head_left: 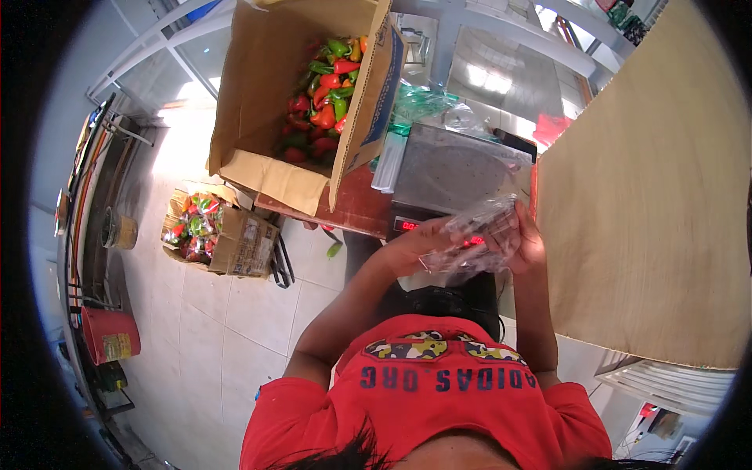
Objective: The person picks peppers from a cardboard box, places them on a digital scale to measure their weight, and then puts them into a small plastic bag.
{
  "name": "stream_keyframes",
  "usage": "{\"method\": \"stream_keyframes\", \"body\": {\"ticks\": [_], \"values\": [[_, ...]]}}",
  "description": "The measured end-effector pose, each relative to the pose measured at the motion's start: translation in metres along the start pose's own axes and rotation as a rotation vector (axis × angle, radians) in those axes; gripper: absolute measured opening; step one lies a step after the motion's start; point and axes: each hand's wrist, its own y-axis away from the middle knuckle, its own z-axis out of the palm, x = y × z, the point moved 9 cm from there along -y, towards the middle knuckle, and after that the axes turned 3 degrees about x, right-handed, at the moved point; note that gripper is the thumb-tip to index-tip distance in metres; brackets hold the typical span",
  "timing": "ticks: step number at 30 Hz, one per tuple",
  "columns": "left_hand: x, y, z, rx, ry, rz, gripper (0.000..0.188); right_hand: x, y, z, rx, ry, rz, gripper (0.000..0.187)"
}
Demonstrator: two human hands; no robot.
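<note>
One clear plastic bag (479, 227), as far as its folds can be told apart, is located between two bare hands, directly in front of the person's chest and over the near edge of one grey weighing scale (462, 168); the left hand (415, 244) is curled closed on the bag's left side, and the right hand (530, 244) pinches its right side between thumb and bent fingers; some fingertips are obscured by the film, so their exact closure cannot be told; the scale's lit red display (407, 225) shows on its front edge, just beside the left hand; near the scale's upper left corner lie green plastic film (423, 106) and white strips (388, 162); two cardboard boxes are visible, one large box (258, 94) of loose red, green and orange peppers (333, 98), too many to count, and one small box (247, 244) of bagged peppers (196, 223), on the floor; on the right, one tall brown panel (650, 196) closely limits the right hand's side; open room lies leftward, over the tiled floor (204, 329).
</note>
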Motion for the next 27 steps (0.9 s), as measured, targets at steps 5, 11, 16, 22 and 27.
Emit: {"method": "stream_keyframes", "body": {"ticks": [5, 11, 16, 22, 27], "values": [[0.054, 0.029, 0.016, -0.008, 0.124, 0.246, 0.032, 0.025, 0.014, 0.009, -0.037, 0.75, 0.251, 0.02], [0.118, 0.087, 0.06, 0.007, -0.977, 0.407, 0.023, -0.019, 0.026, 0.02, -0.198, 0.617, -0.1, 0.033], [0.272, 0.128, -0.01, 0.512, -0.984, 0.623, 0.036, -0.052, 0.029, 0.001, 0.094, 0.683, -0.187, 0.041], [0.319, 0.0, -0.21, 0.701, -1.987, 0.262, 0.083, -0.051, 0.019, 0.016, 0.106, 0.545, -0.184, 0.04], [0.275, -0.085, -0.268, 0.497, -2.135, -0.065, 0.1, -0.047, 0.02, 0.008, 0.153, 0.555, -0.155, 0.033]]}}
